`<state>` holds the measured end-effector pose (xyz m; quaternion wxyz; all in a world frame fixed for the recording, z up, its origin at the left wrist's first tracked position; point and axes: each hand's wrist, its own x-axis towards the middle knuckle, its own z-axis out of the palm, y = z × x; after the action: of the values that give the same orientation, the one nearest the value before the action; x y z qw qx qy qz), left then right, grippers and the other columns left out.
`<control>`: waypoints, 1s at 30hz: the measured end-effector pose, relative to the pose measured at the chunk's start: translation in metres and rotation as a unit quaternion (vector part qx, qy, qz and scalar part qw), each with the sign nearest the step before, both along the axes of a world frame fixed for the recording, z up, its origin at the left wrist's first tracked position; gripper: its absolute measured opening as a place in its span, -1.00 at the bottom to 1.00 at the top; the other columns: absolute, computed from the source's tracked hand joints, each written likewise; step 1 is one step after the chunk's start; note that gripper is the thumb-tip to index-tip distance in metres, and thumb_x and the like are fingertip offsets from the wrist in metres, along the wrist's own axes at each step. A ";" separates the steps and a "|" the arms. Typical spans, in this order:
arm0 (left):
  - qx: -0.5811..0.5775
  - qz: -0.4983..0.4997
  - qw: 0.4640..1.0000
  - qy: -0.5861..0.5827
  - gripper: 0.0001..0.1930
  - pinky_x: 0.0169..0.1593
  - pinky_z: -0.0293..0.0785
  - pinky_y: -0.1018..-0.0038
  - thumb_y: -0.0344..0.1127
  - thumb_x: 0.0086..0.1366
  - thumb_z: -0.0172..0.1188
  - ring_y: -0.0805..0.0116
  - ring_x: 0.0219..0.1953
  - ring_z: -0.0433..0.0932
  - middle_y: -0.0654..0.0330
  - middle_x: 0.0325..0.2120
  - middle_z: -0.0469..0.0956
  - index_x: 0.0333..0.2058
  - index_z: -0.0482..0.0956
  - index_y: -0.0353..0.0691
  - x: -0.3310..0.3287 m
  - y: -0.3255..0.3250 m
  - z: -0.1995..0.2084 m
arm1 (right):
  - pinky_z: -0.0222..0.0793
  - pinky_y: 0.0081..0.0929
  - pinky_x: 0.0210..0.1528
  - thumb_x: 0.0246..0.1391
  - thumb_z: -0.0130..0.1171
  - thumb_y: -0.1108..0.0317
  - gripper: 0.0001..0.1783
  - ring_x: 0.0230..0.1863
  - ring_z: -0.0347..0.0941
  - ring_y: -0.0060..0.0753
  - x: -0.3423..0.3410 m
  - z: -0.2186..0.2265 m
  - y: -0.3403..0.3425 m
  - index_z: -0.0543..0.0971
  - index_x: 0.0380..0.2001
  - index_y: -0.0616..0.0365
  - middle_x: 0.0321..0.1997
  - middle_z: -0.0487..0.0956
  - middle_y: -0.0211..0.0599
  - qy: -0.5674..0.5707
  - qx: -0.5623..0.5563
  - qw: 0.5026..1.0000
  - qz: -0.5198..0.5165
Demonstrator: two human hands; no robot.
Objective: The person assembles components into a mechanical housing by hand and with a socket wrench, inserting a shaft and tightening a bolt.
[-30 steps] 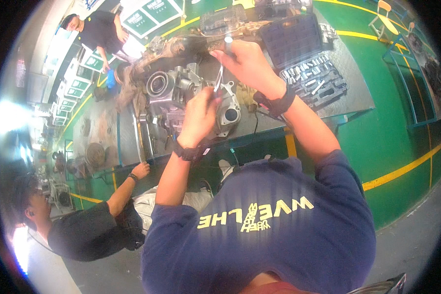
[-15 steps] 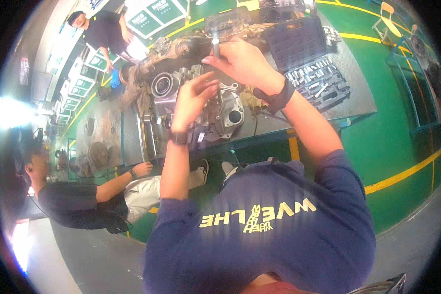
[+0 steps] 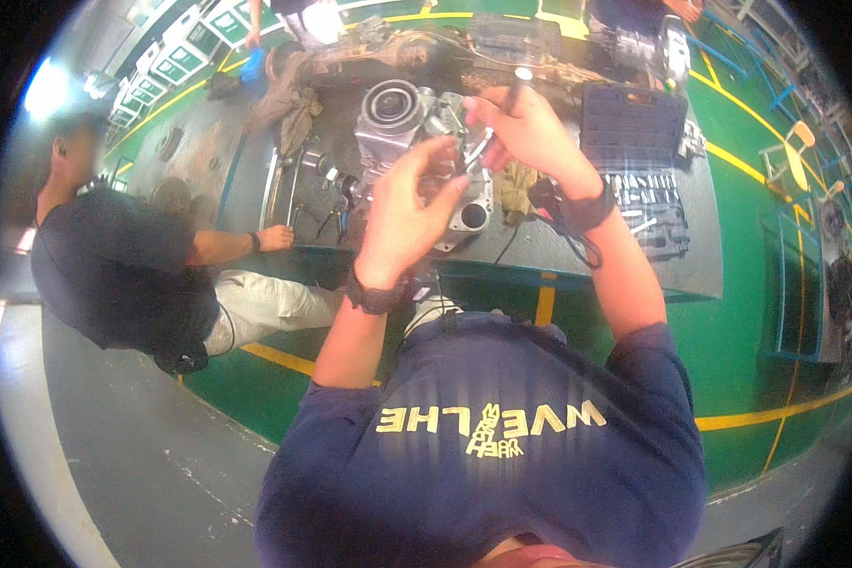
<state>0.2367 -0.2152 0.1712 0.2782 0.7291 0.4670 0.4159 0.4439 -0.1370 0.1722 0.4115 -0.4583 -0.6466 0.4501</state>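
Note:
My right hand (image 3: 540, 142) is closed round a slim tool (image 3: 521, 78) with a bright round end, over the bench. Its exact kind is blurred. A shiny metal piece (image 3: 480, 148) shows below those fingers, near my left hand; I cannot make out whether it is part of the same tool. With thumb and fingers apart, my left hand (image 3: 409, 213) is raised just in front of a grey metal engine or gearbox housing (image 3: 374, 147). A large ringed opening (image 3: 391, 106) tops the housing. My hands hide its right side, and a flange with a round hole (image 3: 470, 218) shows beneath them.
An open dark tool case (image 3: 632, 131) with a socket tray (image 3: 646, 204) lies right on the metal bench (image 3: 696, 256). Pliers (image 3: 333, 220) and long bars (image 3: 279, 194) lie left. A co-worker (image 3: 123, 275) rests a hand on the bench edge; others stand across.
The view has swung, so bench and housing appear farther right. My right hand has turned, and the shiny piece now shows between my hands. The co-worker on the left has leaned nearer the bench.

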 end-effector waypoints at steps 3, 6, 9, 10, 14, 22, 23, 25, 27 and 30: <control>0.073 0.036 0.994 0.075 -0.54 -0.01 0.61 0.40 -0.43 0.23 0.41 0.27 0.00 0.70 0.05 -0.05 0.73 0.12 0.61 -0.28 -0.017 0.002 -0.040 | 0.61 -0.47 -0.55 0.45 0.13 0.09 -0.58 -0.57 0.66 -0.35 -0.006 0.014 -0.005 0.58 -0.22 0.31 -0.39 0.66 -0.22 0.057 -0.091 0.994 0.024; -0.023 0.023 0.999 0.004 -0.59 -0.06 0.61 0.44 -0.45 0.25 0.40 0.32 -0.08 0.73 0.10 -0.12 0.76 0.09 0.63 -0.27 -0.026 0.001 -0.046 | 0.66 -0.40 -0.47 0.45 0.13 0.09 -0.62 -0.49 0.69 -0.29 -0.015 0.011 0.002 0.57 -0.24 0.25 -0.33 0.67 -0.18 0.152 -0.153 0.976 -0.003; -0.080 0.026 0.994 -0.075 -0.63 -0.11 0.61 0.37 -0.37 0.27 0.41 0.19 -0.14 0.75 0.02 -0.17 0.75 0.04 0.65 -0.32 -0.041 0.007 -0.042 | 0.69 -0.34 -0.41 0.46 0.12 0.12 -0.65 -0.42 0.71 -0.26 -0.018 0.007 0.009 0.56 -0.28 0.20 -0.32 0.68 -0.15 0.231 -0.167 0.958 -0.039; -0.080 0.028 0.994 -0.076 -0.65 -0.13 0.61 0.39 -0.38 0.28 0.40 0.24 -0.13 0.75 0.03 -0.18 0.75 0.03 0.66 -0.31 -0.049 0.009 -0.042 | 0.71 -0.34 -0.39 0.47 0.09 0.12 -0.64 -0.41 0.71 -0.24 -0.021 0.008 0.006 0.56 -0.26 0.23 -0.31 0.67 -0.14 0.229 -0.168 0.958 -0.042; -0.088 0.024 0.989 -0.119 -0.74 -0.08 0.61 0.42 -0.44 0.30 0.37 0.30 -0.13 0.75 0.06 -0.20 0.76 -0.03 0.70 -0.29 -0.069 0.017 -0.038 | 0.70 -0.35 -0.41 0.49 0.06 0.13 -0.62 -0.45 0.69 -0.27 -0.028 0.004 0.004 0.56 -0.25 0.27 -0.30 0.67 -0.11 0.222 -0.174 0.956 -0.079; -0.071 0.030 0.983 -0.165 -0.82 -0.07 0.59 0.49 -0.56 0.33 0.30 0.42 -0.18 0.72 0.13 -0.24 0.75 -0.09 0.69 -0.35 -0.078 0.034 -0.013 | 0.74 -0.26 -0.26 0.52 0.02 0.16 -0.60 -0.29 0.73 -0.12 -0.034 0.006 0.018 0.57 -0.22 0.35 -0.17 0.68 -0.02 0.294 -0.185 0.937 -0.037; -0.059 0.024 0.988 -0.142 -0.83 -0.05 0.60 0.51 -0.59 0.37 0.25 0.44 -0.17 0.71 0.13 -0.22 0.74 -0.08 0.68 -0.38 -0.075 0.037 -0.009 | 0.74 -0.25 -0.24 0.52 0.02 0.16 -0.59 -0.27 0.73 -0.12 -0.032 0.004 0.020 0.57 -0.21 0.36 -0.15 0.68 -0.01 0.289 -0.187 0.939 -0.021; -0.042 0.039 0.990 -0.129 -0.83 -0.06 0.60 0.52 -0.59 0.36 0.26 0.45 -0.18 0.71 0.14 -0.23 0.74 -0.08 0.68 -0.37 -0.068 0.043 -0.010 | 0.72 -0.30 -0.27 0.52 0.00 0.16 -0.58 -0.27 0.73 -0.17 -0.030 -0.004 0.022 0.58 -0.22 0.36 -0.18 0.69 -0.03 0.297 -0.182 0.937 -0.001; -0.019 0.063 0.994 -0.088 -0.81 -0.08 0.60 0.52 -0.58 0.34 0.28 0.45 -0.18 0.71 0.13 -0.24 0.75 -0.08 0.69 -0.37 -0.057 0.049 -0.003 | 0.68 -0.38 -0.29 0.53 -0.01 0.14 -0.57 -0.29 0.71 -0.24 -0.027 -0.010 0.025 0.60 -0.21 0.34 -0.24 0.70 -0.08 0.263 -0.138 0.955 0.015; -0.002 0.109 0.991 -0.077 -0.78 -0.11 0.60 0.49 -0.58 0.29 0.32 0.40 -0.24 0.72 0.09 -0.25 0.76 -0.08 0.70 -0.34 -0.037 0.051 -0.005 | 0.53 -0.53 -0.34 0.53 -0.01 0.12 -0.53 -0.36 0.67 -0.41 -0.023 -0.002 0.043 0.64 -0.25 0.34 -0.32 0.70 -0.14 0.171 -0.127 0.975 0.068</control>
<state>0.2001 -0.1645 0.1662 0.2680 0.6391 0.5220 0.4972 0.4211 -0.0942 0.1699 0.4229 -0.3783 -0.5338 0.6269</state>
